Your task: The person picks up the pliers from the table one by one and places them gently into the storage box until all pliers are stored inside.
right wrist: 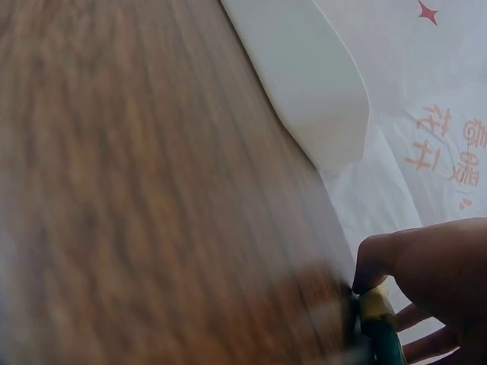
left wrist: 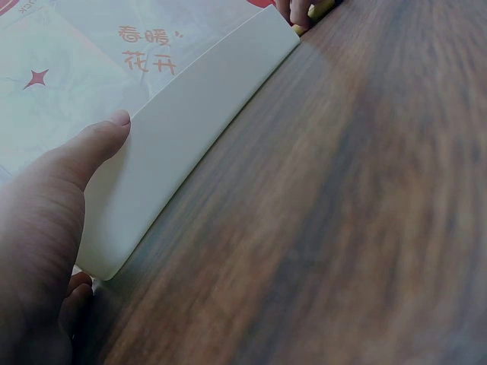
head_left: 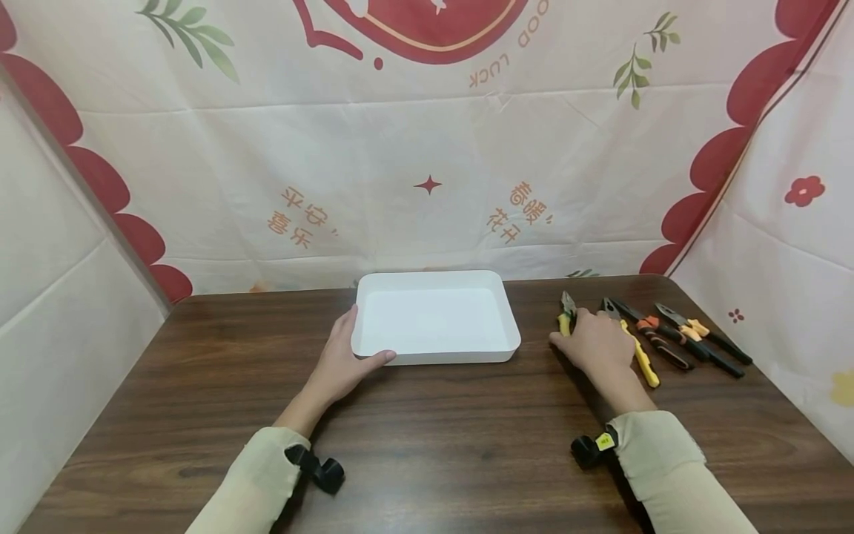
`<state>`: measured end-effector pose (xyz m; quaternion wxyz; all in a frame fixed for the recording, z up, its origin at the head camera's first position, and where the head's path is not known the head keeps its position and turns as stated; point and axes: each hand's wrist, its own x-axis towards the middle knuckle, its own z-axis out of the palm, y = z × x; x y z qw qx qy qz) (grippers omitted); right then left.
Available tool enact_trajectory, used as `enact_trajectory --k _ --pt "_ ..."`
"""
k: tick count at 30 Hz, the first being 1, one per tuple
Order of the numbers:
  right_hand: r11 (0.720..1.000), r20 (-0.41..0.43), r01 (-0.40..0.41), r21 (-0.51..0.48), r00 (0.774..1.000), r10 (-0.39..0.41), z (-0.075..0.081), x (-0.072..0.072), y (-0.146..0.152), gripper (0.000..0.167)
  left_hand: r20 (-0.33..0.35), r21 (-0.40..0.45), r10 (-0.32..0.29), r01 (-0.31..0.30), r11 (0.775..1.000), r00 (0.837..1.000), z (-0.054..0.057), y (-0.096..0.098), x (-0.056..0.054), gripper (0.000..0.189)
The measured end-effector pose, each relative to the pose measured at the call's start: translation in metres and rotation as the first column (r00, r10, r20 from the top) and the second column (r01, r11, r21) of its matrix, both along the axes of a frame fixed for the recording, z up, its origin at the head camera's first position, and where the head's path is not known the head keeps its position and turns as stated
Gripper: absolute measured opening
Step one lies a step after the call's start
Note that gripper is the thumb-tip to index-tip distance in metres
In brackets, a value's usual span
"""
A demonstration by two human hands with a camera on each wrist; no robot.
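A shallow white rectangular tray (head_left: 437,315) lies on the brown wooden table. My left hand (head_left: 340,363) grips its near left corner, the thumb over the front rim and the fingers along the left side. To the tray's right, my right hand (head_left: 596,343) reaches over the leftmost pliers (head_left: 565,324), which have a metal head and yellow grips. In the right wrist view, thumb and fingers pinch a yellow-and-green handle (right wrist: 377,308). A second yellow-handled pair of pliers (head_left: 646,363) lies partly behind that hand.
More pliers lie in a row at the right: one with black and orange handles (head_left: 663,345), others dark-handled or with yellow-orange parts (head_left: 697,328). A printed white cloth (head_left: 400,148) hangs behind the table (head_left: 454,445) and at both sides.
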<state>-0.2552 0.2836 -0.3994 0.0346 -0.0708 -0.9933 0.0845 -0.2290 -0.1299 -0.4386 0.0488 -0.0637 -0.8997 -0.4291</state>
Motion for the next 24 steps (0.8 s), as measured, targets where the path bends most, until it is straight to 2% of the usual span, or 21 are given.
enact_trajectory --k 6,19,24 --pt "1.000 -0.008 0.002 -0.006 1.000 -0.003 -0.0004 -0.0003 0.0006 0.074 0.005 0.003 0.002 -0.002 1.000 1.000 0.0011 0.0002 0.0003 0.118" --pt "0.999 -0.039 -0.047 0.009 0.998 0.048 -0.0003 -0.0004 0.0033 0.068 0.013 -0.004 0.002 -0.002 1.000 1.000 0.0008 0.0003 0.0005 0.118" --pt "0.998 -0.014 -0.064 -0.017 0.998 0.064 0.0004 -0.0008 0.0075 0.067 0.009 -0.009 0.002 -0.002 1.000 1.000 0.0006 0.0004 0.0010 0.117"
